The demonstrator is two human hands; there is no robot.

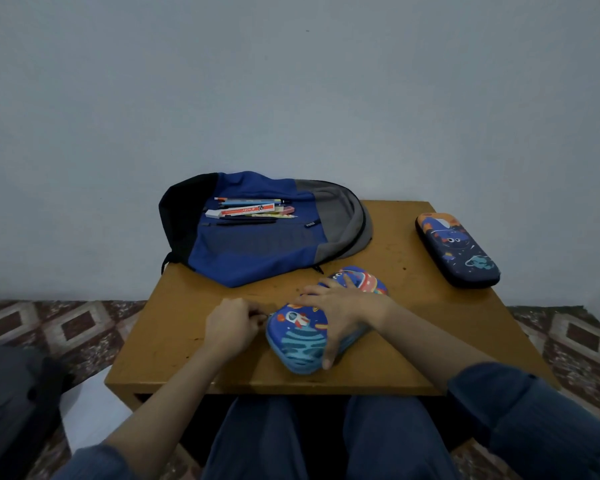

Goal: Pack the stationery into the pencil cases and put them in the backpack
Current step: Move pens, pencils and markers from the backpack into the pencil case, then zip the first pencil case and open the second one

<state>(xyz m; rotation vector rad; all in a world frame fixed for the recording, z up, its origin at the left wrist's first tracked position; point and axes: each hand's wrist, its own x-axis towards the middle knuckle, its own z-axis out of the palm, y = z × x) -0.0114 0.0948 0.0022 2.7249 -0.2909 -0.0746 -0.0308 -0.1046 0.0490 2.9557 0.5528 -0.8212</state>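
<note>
Blue pencil case [302, 341] lying closed on near middle of table [174, 344]. Right hand [340, 306] spanning it from above, fingers spreading over lid, thumb curling round near edge, gripping it. Left hand [232, 323] curling, fingertips pinching at case's left end; exact part pinched too small to tell.
Backpack [257, 251] lying flat at far left, stationery [250, 211] resting in pile on top. Dark pencil case [458, 251] sitting closed at far right, well apart from both hands.

A rocket-print blue pencil case [302, 336] is lying at lower centre, a dark pencil case [458, 251] at right, pens [253, 209] resting atop the flat backpack [257, 258].
</note>
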